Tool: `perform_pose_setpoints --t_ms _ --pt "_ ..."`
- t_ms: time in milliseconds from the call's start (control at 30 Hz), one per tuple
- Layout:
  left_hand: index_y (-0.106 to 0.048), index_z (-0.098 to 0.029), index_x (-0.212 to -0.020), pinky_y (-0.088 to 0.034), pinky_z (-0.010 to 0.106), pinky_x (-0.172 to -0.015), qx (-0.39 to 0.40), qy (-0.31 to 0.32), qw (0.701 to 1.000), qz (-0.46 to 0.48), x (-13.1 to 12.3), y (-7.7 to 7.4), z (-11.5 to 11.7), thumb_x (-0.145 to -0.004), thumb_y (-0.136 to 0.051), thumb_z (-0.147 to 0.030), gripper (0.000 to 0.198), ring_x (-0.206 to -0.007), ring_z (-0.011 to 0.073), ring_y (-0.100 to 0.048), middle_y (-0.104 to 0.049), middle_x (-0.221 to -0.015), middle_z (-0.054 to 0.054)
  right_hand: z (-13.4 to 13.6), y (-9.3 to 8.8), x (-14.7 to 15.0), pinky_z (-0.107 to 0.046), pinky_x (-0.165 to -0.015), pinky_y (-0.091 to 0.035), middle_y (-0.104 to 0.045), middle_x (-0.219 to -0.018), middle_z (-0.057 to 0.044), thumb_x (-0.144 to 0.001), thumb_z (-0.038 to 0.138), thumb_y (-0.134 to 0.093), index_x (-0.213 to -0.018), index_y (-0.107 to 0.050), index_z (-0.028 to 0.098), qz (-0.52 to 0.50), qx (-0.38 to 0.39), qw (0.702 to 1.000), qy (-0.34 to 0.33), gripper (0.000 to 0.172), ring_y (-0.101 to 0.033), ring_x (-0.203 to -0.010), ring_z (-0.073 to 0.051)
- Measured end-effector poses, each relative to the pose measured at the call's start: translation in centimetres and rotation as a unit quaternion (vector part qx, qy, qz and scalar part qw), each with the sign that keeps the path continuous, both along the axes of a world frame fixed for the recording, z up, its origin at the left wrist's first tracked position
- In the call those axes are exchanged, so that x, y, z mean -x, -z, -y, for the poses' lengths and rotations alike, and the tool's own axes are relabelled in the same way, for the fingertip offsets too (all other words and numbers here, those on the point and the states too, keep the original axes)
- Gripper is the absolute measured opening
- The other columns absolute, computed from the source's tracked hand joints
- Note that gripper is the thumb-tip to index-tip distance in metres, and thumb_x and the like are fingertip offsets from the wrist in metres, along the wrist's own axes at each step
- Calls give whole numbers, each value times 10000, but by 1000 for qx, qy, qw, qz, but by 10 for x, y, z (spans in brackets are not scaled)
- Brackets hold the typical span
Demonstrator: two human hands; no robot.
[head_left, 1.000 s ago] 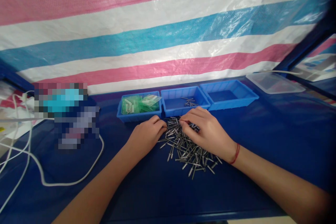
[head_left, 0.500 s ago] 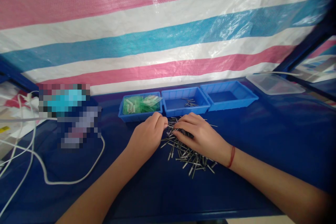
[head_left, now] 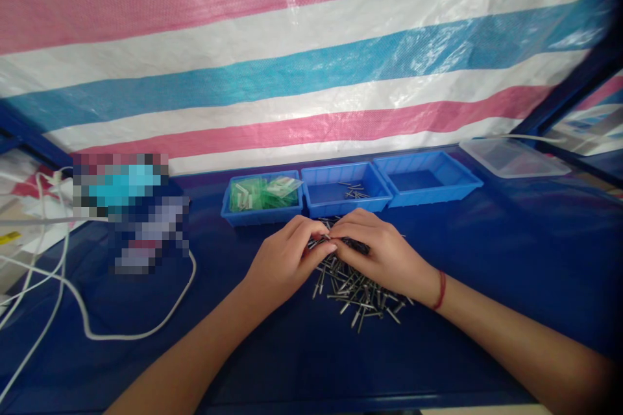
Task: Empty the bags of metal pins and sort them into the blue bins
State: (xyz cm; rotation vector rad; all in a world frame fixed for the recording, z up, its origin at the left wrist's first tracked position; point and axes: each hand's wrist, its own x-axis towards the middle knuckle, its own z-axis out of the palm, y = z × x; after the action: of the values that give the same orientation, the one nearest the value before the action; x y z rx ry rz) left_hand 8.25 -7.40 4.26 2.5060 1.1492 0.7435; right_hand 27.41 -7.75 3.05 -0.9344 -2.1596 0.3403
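Note:
A loose pile of small metal pins (head_left: 357, 288) lies on the blue table (head_left: 487, 272). My left hand (head_left: 287, 259) rests at the pile's left edge with its fingers curled and pinched together. My right hand (head_left: 379, 249) lies over the top of the pile, its fingertips meeting those of the left. A few pins show between the two sets of fingertips. Which hand grips them is unclear. A red cord circles my right wrist (head_left: 440, 290).
Three blue bins stand in a row behind the pile: the left bin (head_left: 260, 198) holds green packets, the middle bin (head_left: 343, 189) a few pins, the right bin (head_left: 428, 175) looks bare. A clear lid (head_left: 513, 157) lies at the back right. White cables (head_left: 87, 318) trail on the left.
Both hands have drawn together over the pile's far end; the left hand moved right and its fingertips now touch those of the right.

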Motion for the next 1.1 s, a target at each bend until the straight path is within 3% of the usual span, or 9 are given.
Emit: perform_pose_setpoints --t_ms 233,367,500,700,933,1100 --pt "-582 -194 -937 -456 232 -761 -7 -16 999 44 0 0 1 -928 -497 -287 126 -786 121 -587 -626 -875 9 3 1 2 -326 -732 -426 -679 -852 -31 -887 200 -549 -878 -641 205 -35 2 999 5 93 -583 -808 -170" --pt "-586 -191 -936 -457 229 -773 -9 -8 998 55 1 0 1 -933 -491 -270 123 -799 120 -589 -631 -884 14 3 2 2 -329 -774 -444 -679 -910 -38 -887 220 -552 -941 -634 206 -44 48 998 9 99 -587 -864 -176" --pt "-583 -194 -958 -456 232 -791 -11 -5 998 56 1 1 0 -934 -489 -267 122 -821 125 -592 -628 -897 18 1 2 1 -317 -761 -452 -678 -858 -22 -889 227 -546 -880 -635 214 -63 70 995 13 90 -590 -831 -166" --pt "-582 -191 -964 -450 236 -820 -1 -13 999 49 2 0 -2 -941 -467 -250 131 -868 130 -587 -630 -938 26 2 1 1 -296 -690 -460 -635 -797 -24 -858 220 -575 -837 -605 203 -115 55 991 51 41 -578 -757 -152" --pt "-567 -203 -1018 -452 263 -818 24 16 999 17 3 3 -4 -959 -419 -274 174 -915 154 -596 -633 -963 34 2 -7 -1 -311 -678 -462 -642 -737 -26 -862 269 -582 -760 -587 205 -97 23 995 24 120 -580 -718 -158" --pt "-545 -205 -1131 -453 286 -821 18 -20 999 -28 3 6 -7 -949 -432 -278 225 -896 163 -607 -649 -990 31 -21 -8 -20 -341 -742 -454 -654 -780 -30 -863 289 -581 -803 -613 208 -98 -67 982 145 106 -585 -762 -174"
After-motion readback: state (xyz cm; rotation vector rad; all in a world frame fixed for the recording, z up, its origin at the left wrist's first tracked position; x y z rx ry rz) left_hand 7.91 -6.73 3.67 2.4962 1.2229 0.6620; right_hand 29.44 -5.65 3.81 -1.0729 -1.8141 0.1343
